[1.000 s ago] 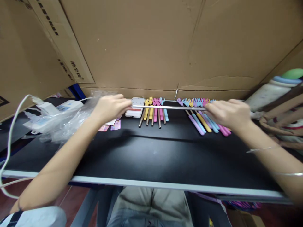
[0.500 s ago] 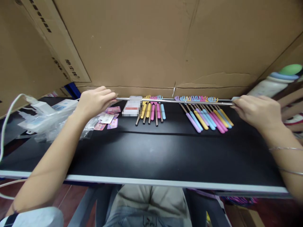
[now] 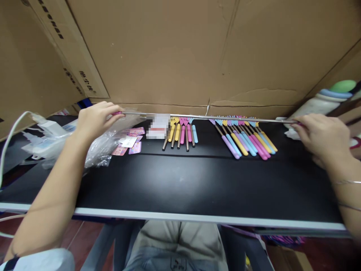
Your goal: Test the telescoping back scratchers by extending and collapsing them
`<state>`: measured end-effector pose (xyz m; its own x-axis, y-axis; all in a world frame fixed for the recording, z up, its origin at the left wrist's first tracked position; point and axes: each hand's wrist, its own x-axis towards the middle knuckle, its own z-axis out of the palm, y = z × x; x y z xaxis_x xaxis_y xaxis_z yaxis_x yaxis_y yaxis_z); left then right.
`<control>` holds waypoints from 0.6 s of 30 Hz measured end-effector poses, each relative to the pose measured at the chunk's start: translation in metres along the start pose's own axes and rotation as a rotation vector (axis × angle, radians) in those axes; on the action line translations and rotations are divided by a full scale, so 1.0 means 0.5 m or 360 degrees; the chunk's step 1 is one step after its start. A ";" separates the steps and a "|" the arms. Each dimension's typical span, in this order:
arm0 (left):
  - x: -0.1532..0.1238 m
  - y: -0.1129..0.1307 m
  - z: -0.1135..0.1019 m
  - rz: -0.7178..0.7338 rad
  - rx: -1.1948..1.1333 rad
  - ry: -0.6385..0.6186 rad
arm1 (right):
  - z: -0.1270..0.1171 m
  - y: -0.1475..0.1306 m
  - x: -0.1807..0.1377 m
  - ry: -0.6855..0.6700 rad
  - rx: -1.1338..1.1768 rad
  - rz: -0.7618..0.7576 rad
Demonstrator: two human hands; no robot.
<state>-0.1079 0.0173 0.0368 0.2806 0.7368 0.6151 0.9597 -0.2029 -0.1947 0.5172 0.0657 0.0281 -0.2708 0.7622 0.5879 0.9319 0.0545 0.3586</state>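
Observation:
A thin telescopic metal rod (image 3: 203,117) stretches across the back of the black table (image 3: 183,180), pulled out long. My left hand (image 3: 94,118) pinches its left end, where a pink tip shows. My right hand (image 3: 321,135) grips its right end with closed fingers. Under the rod lie two groups of collapsed back scratchers with coloured handles and small hand-shaped heads: a smaller group (image 3: 182,133) at the centre and a larger group (image 3: 245,137) to the right.
Clear plastic bags (image 3: 104,141) and small pink cards (image 3: 131,141) lie at the left, beside a white charger and cable (image 3: 47,130). A blurred white box (image 3: 158,126) sits by the centre group. A cardboard wall (image 3: 183,52) stands behind. A bag and bottle (image 3: 324,103) are at the right.
Both hands have moved apart, left hand leftward and right hand rightward, drawing the rod out from short to nearly the table's width.

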 end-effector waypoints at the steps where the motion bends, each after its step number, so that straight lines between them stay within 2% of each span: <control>1: -0.001 -0.002 0.000 -0.0007 -0.0031 -0.0018 | 0.002 0.001 0.000 -0.0018 0.0090 -0.0010; 4: -0.004 -0.013 0.002 -0.0107 -0.0243 -0.0140 | 0.009 0.009 0.000 -0.0144 0.0450 0.0051; 8: -0.007 -0.031 -0.002 -0.0252 -0.0710 -0.0352 | 0.010 0.021 -0.010 -0.0443 0.0962 0.0347; 11: -0.009 -0.039 -0.007 -0.0280 -0.0932 -0.0329 | 0.007 0.021 -0.014 -0.0531 0.1163 0.0482; 14: -0.009 -0.043 -0.010 -0.0269 -0.0927 -0.0281 | 0.006 0.012 -0.011 -0.0508 0.1248 0.0445; 18: -0.009 -0.047 -0.011 -0.0198 -0.0813 -0.0338 | 0.007 -0.009 -0.002 -0.0470 0.1235 0.0302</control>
<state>-0.1315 0.0150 0.0426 0.2054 0.8779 0.4326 0.8873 -0.3535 0.2962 0.5139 0.0668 0.0234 -0.1199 0.9342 0.3360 0.8857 0.2536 -0.3890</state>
